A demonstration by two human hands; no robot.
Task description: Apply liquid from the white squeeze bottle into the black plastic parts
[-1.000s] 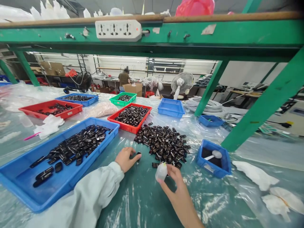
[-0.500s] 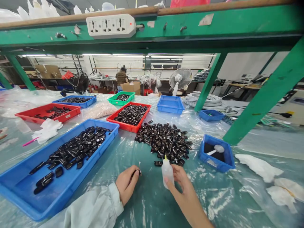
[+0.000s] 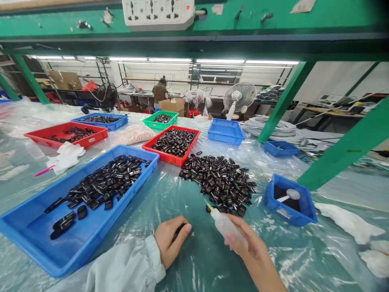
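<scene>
We hold a small black part [image 3: 179,229] in our left hand [image 3: 170,243], the fingers curled and pressed together around it so that only a dark sliver shows between thumb and forefinger; the hand rests low on the plastic-covered green bench [image 3: 197,267]. Our right hand [image 3: 252,253] grips a small translucent squeeze bottle [image 3: 226,225], fingers wrapped round its body, with the bottle tilted so its yellow-tipped nozzle [image 3: 209,206] points up and to the left. The nozzle tip lies near the front edge of the loose pile of black parts [image 3: 220,178], above and to the right of the part in the left hand and apart from it. To the left of the left hand sits a large blue tray [image 3: 36,251] holding more black parts. A red tray [image 3: 164,156] of parts stands behind the pile, and a small blue bin [image 3: 299,219] with a white spoon-like tool lies to the right of the pile.
</scene>
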